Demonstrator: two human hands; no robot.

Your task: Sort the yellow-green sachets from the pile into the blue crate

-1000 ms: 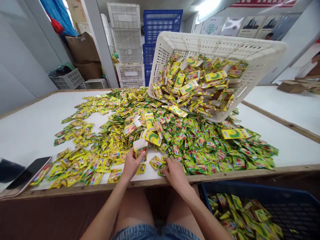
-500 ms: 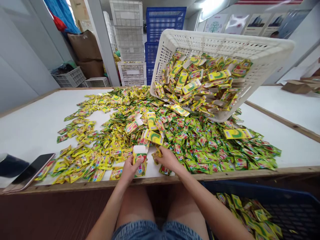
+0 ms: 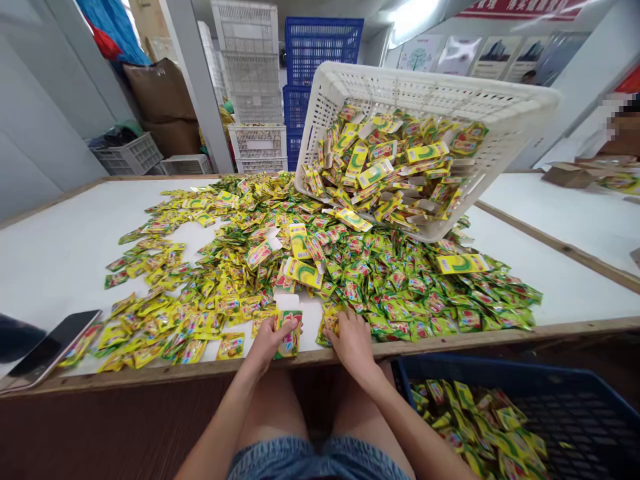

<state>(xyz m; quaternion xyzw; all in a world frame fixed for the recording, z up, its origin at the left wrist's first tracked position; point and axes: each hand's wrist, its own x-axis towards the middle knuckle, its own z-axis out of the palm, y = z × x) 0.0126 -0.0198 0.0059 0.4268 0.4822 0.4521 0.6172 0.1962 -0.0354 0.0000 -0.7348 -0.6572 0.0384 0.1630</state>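
My left hand point(image 3: 267, 343) is closed round a small yellow-green carton point(image 3: 289, 328) with its white top flap open, held upright at the table's near edge. My right hand point(image 3: 353, 339) rests beside it, fingers curled on a few yellow sachets point(image 3: 329, 325) at the edge of the pile. A broad heap of yellow and green sachets point(image 3: 380, 280) covers the white table point(image 3: 55, 260) in front of me. A white plastic crate point(image 3: 440, 100) lies tipped toward me at the back, spilling flat folded cartons point(image 3: 380, 173) onto the heap.
A phone point(image 3: 47, 348) lies at the table's left front corner. A blue crate point(image 3: 575, 413) holding filled cartons stands at my lower right. Stacked white and blue crates point(image 3: 290, 73) stand behind the table. Another table point(image 3: 575, 213) lies to the right.
My left hand drew the open carton back toward the table's near edge. My right hand went from the pile up to the carton, then returned to the sachets at the edge.
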